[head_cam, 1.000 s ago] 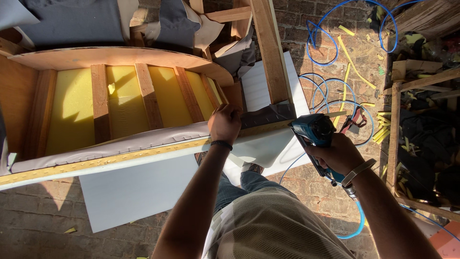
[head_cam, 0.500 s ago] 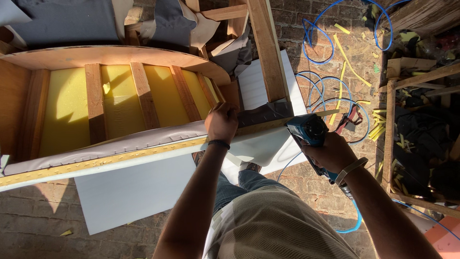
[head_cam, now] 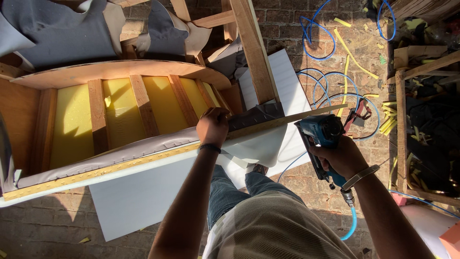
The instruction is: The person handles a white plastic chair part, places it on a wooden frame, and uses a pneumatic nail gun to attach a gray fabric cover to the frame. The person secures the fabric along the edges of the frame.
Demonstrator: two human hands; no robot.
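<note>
My left hand presses on the front rail of a wooden furniture frame, pinching grey fabric and a yellow strip that run along the rail. My right hand grips a blue pneumatic staple gun, held just off the right end of the strip, with a blue air hose hanging from its handle. Yellow foam fills the gaps between the frame's slats.
White sheets lie on the brick floor under the frame. Coils of blue hose and yellow foam scraps litter the floor at right. A second wooden frame stands at the far right. Grey upholstery drapes behind.
The staple gun has shifted slightly toward the strip's right end. My left hand stays on the rail.
</note>
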